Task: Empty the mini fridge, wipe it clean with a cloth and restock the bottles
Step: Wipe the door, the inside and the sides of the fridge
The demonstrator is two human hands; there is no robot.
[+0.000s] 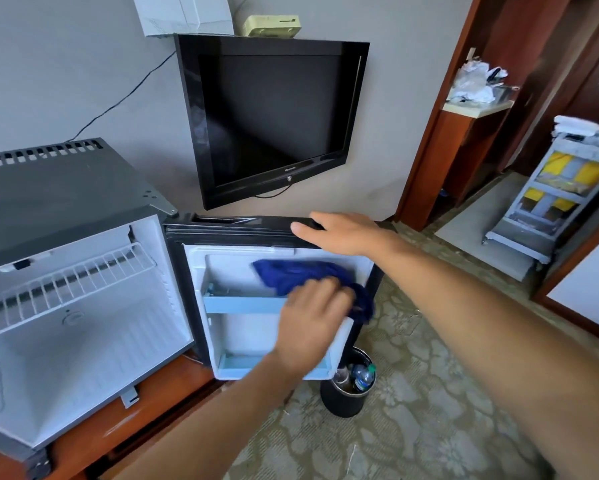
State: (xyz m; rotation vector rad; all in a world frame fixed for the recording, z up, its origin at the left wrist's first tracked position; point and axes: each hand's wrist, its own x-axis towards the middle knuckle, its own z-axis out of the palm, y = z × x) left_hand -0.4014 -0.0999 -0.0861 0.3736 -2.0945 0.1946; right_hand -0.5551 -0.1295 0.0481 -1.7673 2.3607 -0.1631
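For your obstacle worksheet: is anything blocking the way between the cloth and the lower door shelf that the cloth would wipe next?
Nothing visible blocks it. The left hand holds the blue cloth against the door liner; the lower door shelf lies below it.

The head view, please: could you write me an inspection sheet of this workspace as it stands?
Surface: mini fridge stands on a wooden cabinet; patterned carpet below.
Job's things: fridge door open, shelves bare; blue cloth against its inner face; bottles in a black bin.
Clutter: nothing seen on the fridge.
Hands: left hand presses the cloth; right hand rests on the door's top edge.
Cables: black cable runs along the wall.
Surroundings: wall television, housekeeping cart.
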